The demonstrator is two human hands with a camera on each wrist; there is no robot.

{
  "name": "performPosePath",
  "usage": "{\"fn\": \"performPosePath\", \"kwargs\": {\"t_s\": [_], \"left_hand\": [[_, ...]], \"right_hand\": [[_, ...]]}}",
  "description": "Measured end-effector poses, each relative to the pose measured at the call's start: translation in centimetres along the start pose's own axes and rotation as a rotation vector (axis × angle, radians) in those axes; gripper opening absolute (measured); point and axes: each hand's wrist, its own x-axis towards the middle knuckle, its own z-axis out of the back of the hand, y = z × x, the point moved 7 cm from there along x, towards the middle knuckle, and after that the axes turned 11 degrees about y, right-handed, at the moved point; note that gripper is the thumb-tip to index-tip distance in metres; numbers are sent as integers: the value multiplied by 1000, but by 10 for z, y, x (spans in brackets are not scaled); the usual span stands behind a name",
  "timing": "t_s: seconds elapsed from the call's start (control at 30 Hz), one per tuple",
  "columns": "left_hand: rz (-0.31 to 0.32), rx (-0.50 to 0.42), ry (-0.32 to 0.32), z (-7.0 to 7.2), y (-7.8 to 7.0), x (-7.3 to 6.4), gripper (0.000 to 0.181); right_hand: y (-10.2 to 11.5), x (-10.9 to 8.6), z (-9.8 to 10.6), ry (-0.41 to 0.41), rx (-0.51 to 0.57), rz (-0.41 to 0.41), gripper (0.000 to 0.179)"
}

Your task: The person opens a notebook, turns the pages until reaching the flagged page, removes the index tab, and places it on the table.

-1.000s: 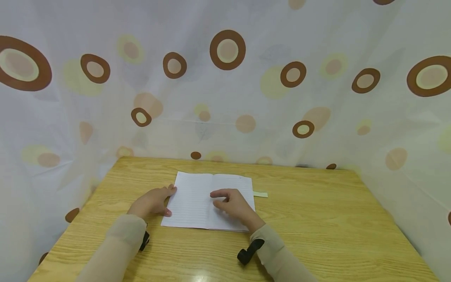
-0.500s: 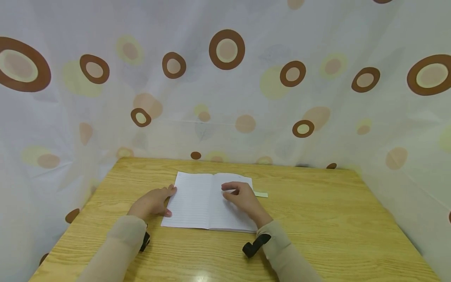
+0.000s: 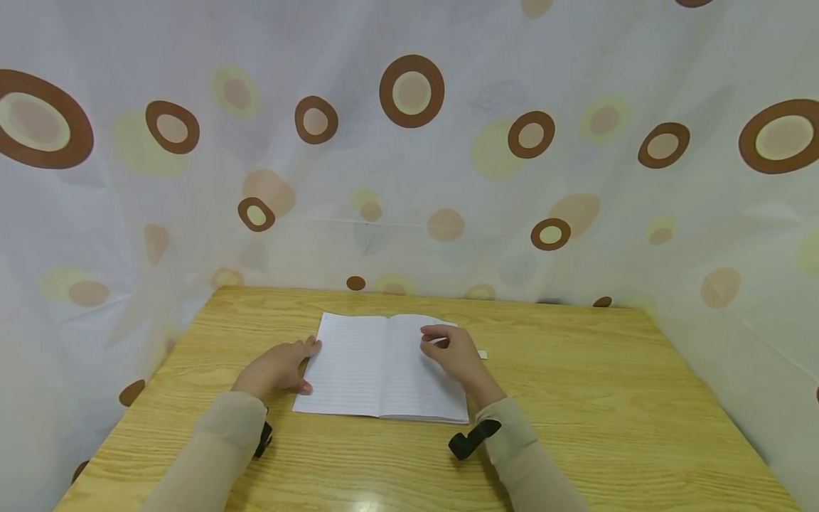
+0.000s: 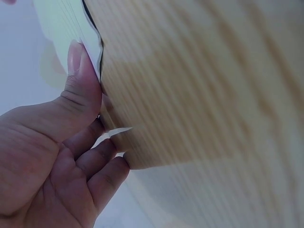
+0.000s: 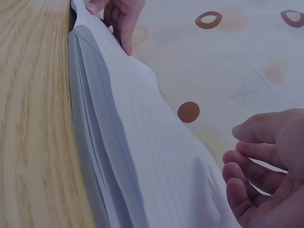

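Observation:
An open notebook (image 3: 348, 366) with lined white pages lies flat on the table. My left hand (image 3: 276, 366) rests at its left edge, thumb and fingers spread apart. In the left wrist view, that hand's thumb (image 4: 76, 59) lies on the page edge and the other fingers reach down beside it. My right hand (image 3: 457, 355) is above the right-hand page, its fingers loosely bent and nothing held in them. The right wrist view has this right hand (image 5: 263, 166) beside the page (image 5: 137, 109), with several leaves fanned slightly at the notebook's near edge.
A pale strip (image 3: 483, 355) sticks out past the notebook's right edge, partly hidden by my right hand. The wooden table (image 3: 595, 398) extends to the right and in front. A curtain (image 3: 480, 178) with brown rings hangs behind it.
My right hand has moved rightward and slightly away from me, from near the notebook's fold to its right side, now covering part of the pale strip. My left hand has stayed put.

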Motion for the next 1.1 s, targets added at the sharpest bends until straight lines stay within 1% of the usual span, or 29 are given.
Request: {"fn": "performPosePath", "kwargs": {"t_s": [0.23, 0.57, 0.9, 1.1], "left_hand": [[-15, 33, -18, 1, -3, -3, 89], [-19, 22, -14, 0, -2, -2, 90], [-22, 17, -27, 3, -7, -9, 90], [-20, 18, -20, 2, -8, -8, 91]], "right_hand": [[-5, 1, 8, -20, -12, -34, 30], [-12, -1, 18, -33, -15, -28, 32], [-14, -3, 28, -51, -24, -59, 34], [-17, -2, 31, -56, -48, -69, 34]]}}
